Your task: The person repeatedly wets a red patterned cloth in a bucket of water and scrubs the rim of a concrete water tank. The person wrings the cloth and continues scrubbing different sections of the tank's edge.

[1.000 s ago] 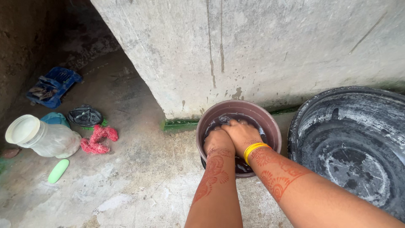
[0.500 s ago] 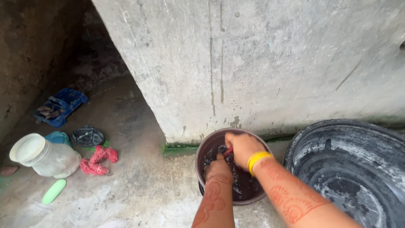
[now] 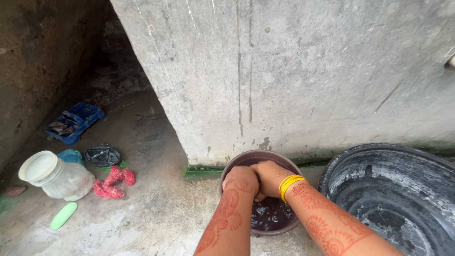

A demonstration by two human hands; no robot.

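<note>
A round brown bowl (image 3: 235,163) stands on the concrete floor at the foot of a wall, with dark soapy water (image 3: 271,214) in it. Both my hands are inside it, pressed side by side near its far rim. My left hand (image 3: 241,180) is curled into a fist with its knuckles up. My right hand (image 3: 268,175) is curled the same way and touches the left; yellow bangles (image 3: 289,184) sit on its wrist. Whatever lies under the fingers is hidden. Both forearms bear reddish henna patterns.
A large black basin (image 3: 388,189) sits close to the right of the bowl. On the left of the floor lie a clear plastic jar (image 3: 57,178), a red scrubber (image 3: 113,182), a green soap bar (image 3: 63,215), a black lid (image 3: 103,155) and a blue tray (image 3: 75,122). A grey concrete wall (image 3: 294,71) rises behind.
My hands stay in the bowl and have drawn together into two fists at its far side. The view has tilted up, showing more wall.
</note>
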